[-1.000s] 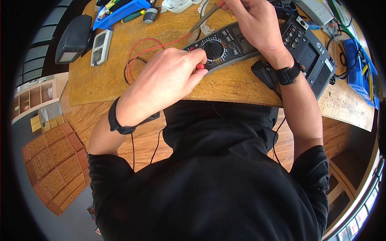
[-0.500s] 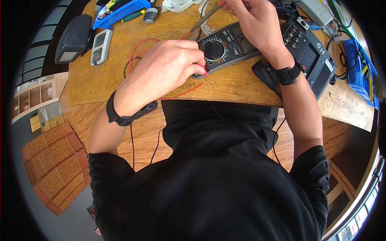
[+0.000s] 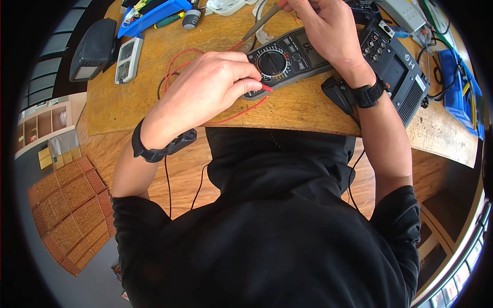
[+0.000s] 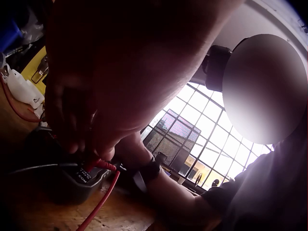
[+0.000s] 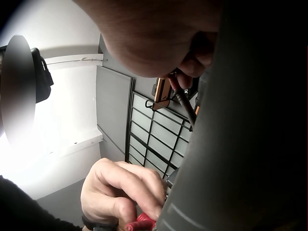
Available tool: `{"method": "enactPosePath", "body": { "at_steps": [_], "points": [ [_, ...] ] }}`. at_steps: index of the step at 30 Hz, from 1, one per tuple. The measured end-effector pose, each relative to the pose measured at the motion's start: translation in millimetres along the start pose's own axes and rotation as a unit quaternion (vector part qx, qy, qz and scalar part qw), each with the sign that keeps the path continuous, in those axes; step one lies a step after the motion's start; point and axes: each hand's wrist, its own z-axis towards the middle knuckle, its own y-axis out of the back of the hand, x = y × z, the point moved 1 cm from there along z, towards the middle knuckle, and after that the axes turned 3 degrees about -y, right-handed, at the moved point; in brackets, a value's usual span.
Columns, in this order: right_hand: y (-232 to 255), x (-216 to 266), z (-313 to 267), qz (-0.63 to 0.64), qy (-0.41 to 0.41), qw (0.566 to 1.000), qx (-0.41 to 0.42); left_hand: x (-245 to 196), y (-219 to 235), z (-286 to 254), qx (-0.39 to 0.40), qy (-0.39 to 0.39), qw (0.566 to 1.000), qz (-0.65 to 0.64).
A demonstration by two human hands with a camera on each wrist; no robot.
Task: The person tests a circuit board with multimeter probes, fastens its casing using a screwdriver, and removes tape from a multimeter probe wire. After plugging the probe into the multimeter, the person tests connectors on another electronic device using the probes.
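A black multimeter (image 3: pixel 295 60) with a round dial lies slanted on the wooden table. At its socket end, my left hand (image 3: pixel 213 84) pinches a red plug (image 3: pixel 267 88) between thumb and fingers. In the left wrist view, the red plug (image 4: pixel 107 165) overlaps the meter end beside the COM marking, and its red lead (image 4: pixel 101 202) hangs off toward the table. My right hand (image 3: pixel 331 33) is over the meter's far end, partly covering the screen. Its fingers hold a grey test probe (image 3: pixel 263 24) with a red collar, which points down and left.
Right of the meter stands a black device (image 3: pixel 395 77) with several round sockets. A blue tray (image 3: pixel 154 19) of tools, a white-framed case (image 3: pixel 128 60) and a grey knob-like piece (image 3: pixel 191 19) are on the left. Another blue bin (image 3: pixel 459 95) sits at the right edge.
My left hand has drawn slightly back and turned the red plug, exposing more of it; the red lead now runs along the table's front side. My right hand and the probe look unmoved.
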Motion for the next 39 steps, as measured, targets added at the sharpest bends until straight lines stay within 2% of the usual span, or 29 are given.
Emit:
{"method": "enactPosePath", "body": {
  "at_steps": [3,5,8,12,20,24,26,32,39],
  "points": [
    [-1.3,-0.7,0.7,0.009,-0.003,1.0,-0.003,-2.7,3.6,0.1,0.005,0.031,0.999,0.005],
    [-0.5,-1.0,0.9,-0.012,0.004,1.0,-0.005,-4.9,4.2,0.0,0.028,0.08,0.996,0.005],
    [0.0,2.7,-0.8,-0.007,0.008,1.0,-0.008,-8.1,3.9,-0.5,0.043,0.099,0.994,0.019],
    [-0.9,-0.6,0.7,0.009,0.002,1.0,-0.004,-11.6,-0.3,-1.2,0.029,0.081,0.995,0.047],
    [-1.1,-0.6,0.2,0.003,0.001,1.0,-0.002,-12.3,-0.4,-3.7,0.027,0.133,0.991,0.003],
    [-1.0,-1.2,0.4,-0.004,0.006,1.0,-0.005,-8.8,2.1,-4.1,0.034,0.104,0.994,0.008],
    [-0.4,-1.3,0.1,-0.001,0.009,1.0,-0.003,-16.6,5.8,-2.6,0.057,0.121,0.991,-0.007],
    [-0.7,-0.1,0.4,0.004,0.002,1.0,-0.001,-16.4,1.0,-3.6,0.048,0.116,0.992,0.033],
    [0.1,0.6,-0.5,0.001,0.005,1.0,-0.004,-14.3,2.7,-2.0,0.051,0.121,0.991,0.02]
  ]
}}
